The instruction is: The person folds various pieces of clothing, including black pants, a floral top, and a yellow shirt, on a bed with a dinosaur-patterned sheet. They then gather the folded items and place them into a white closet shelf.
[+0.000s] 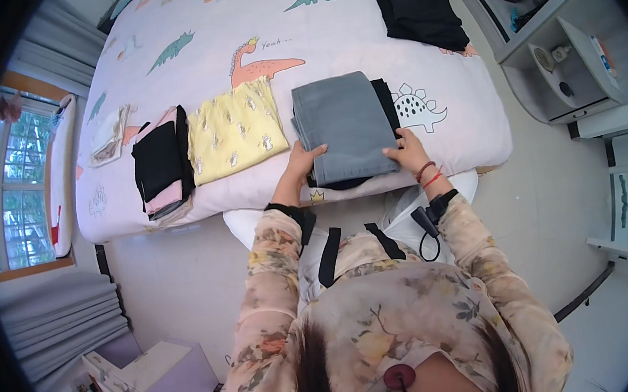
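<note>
A folded grey garment (345,122), its kind unclear, lies flat near the bed's front edge. Black folded cloth (384,100) shows from under it at the right and front. My left hand (302,161) grips the near left edge, thumb on top and the other fingers partly hidden. On the near right edge, my right hand (409,152) pinches the same garment, thumb over the top. To the left lies a folded yellow garment (237,132) with small printed figures. Beyond it sits a stack of black and pink folded clothes (160,164).
The bed (205,63) carries a pale dinosaur-print cover. A small white folded cloth (110,139) is at its left, a black folded garment (421,13) at its far right. A grey shelf unit (586,67) stands right of the bed; a window (22,184) is at left.
</note>
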